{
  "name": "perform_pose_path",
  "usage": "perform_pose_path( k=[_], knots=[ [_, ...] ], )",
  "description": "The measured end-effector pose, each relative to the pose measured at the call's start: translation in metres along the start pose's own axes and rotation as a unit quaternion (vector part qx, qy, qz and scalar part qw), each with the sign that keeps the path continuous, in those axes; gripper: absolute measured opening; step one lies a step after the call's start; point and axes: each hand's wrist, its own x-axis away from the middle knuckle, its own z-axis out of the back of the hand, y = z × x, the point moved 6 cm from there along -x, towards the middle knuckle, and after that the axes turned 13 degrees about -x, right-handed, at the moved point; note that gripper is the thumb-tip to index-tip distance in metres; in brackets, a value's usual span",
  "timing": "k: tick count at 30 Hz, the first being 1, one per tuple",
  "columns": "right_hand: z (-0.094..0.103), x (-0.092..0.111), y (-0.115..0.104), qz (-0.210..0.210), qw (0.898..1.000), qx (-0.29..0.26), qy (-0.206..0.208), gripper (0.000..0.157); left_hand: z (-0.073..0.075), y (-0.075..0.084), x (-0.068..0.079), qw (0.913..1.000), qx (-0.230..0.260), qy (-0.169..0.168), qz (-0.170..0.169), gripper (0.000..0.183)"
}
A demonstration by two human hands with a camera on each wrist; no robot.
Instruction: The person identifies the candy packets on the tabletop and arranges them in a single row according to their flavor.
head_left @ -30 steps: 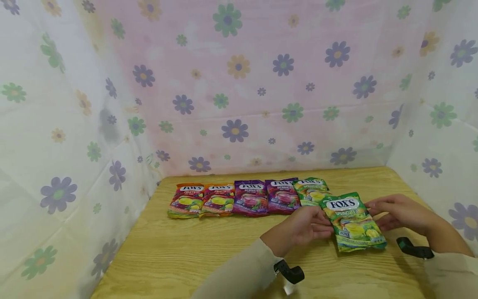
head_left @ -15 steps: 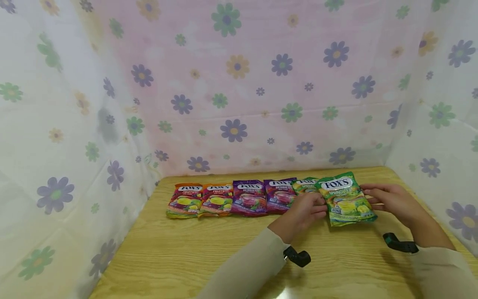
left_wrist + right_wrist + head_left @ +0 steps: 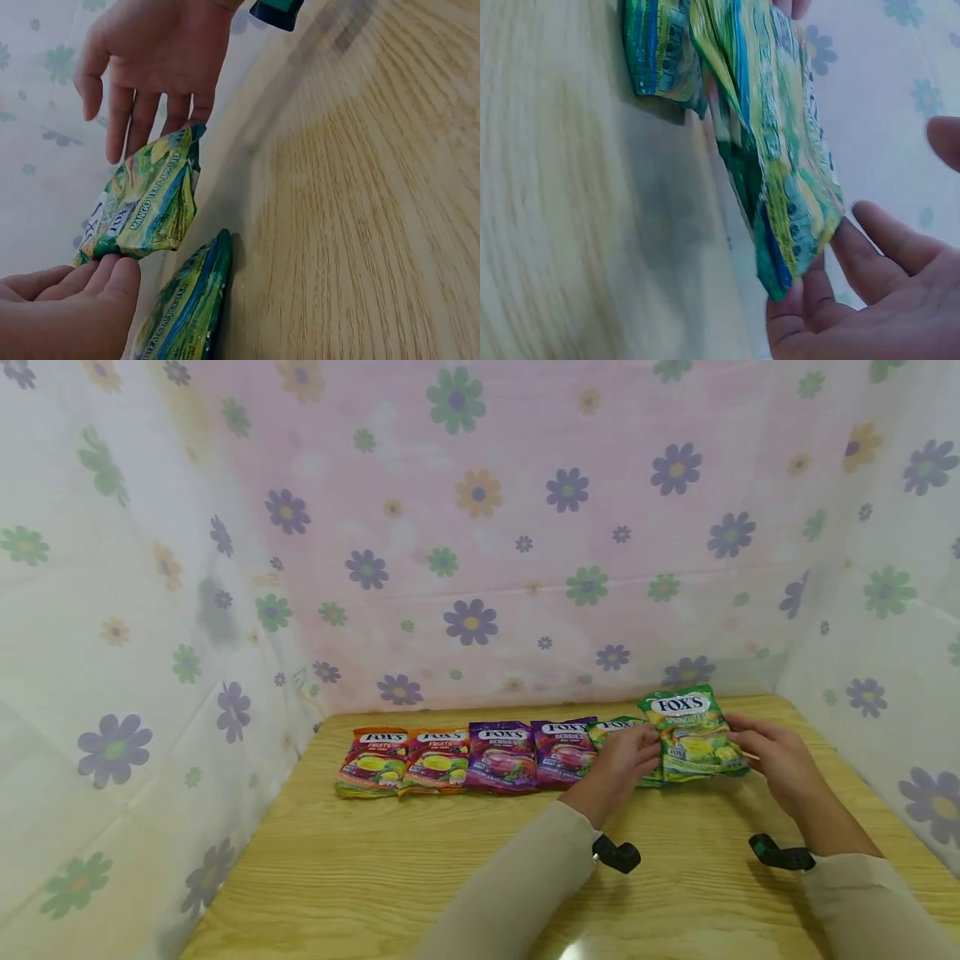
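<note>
A green candy bag (image 3: 688, 735) marked FOX'S is held up, tilted, over the right end of a row of bags. My left hand (image 3: 619, 766) pinches its left edge; the thumb is hidden in the left wrist view. On the opposite edge, the fairly straight fingers of my right hand (image 3: 776, 760) touch and support the bag, with the thumb apart from it in the right wrist view. Partly behind my left hand lies another green candy bag (image 3: 617, 724), also seen below the held one as a green bag (image 3: 187, 307) in the left wrist view.
Two purple berry candy bags (image 3: 501, 758) and two orange fruit candy bags (image 3: 372, 763) lie leftward in the same row. They rest on a wooden table (image 3: 420, 868). Flower-patterned cloth (image 3: 468, 568) walls off the back and both sides.
Both hands have moved the held green bag away from me, toward the table's back edge and slightly left. It now partly covers the other green bag. The purple and orange bags stay in place.
</note>
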Motion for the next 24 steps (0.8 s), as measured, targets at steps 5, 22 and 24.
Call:
perform_pose_path(
  k=[5, 22, 24],
  knots=[
    [-0.002, -0.001, 0.002, 0.005, 1.000, -0.028, -0.008, 0.064, -0.002, 0.001, -0.006, 0.9991, 0.041, -0.003, -0.004, 0.058],
    [-0.004, 0.000, 0.018, -0.007, 0.985, -0.153, -0.079, 0.046, -0.004, -0.019, -0.018, 0.9953, 0.095, -0.005, 0.016, 0.068],
    [-0.003, 0.000, 0.020, -0.002, 0.983, -0.162, -0.082, 0.044, -0.003, -0.020, -0.018, 0.9950, 0.099, -0.006, 0.014, 0.066]
  ],
)
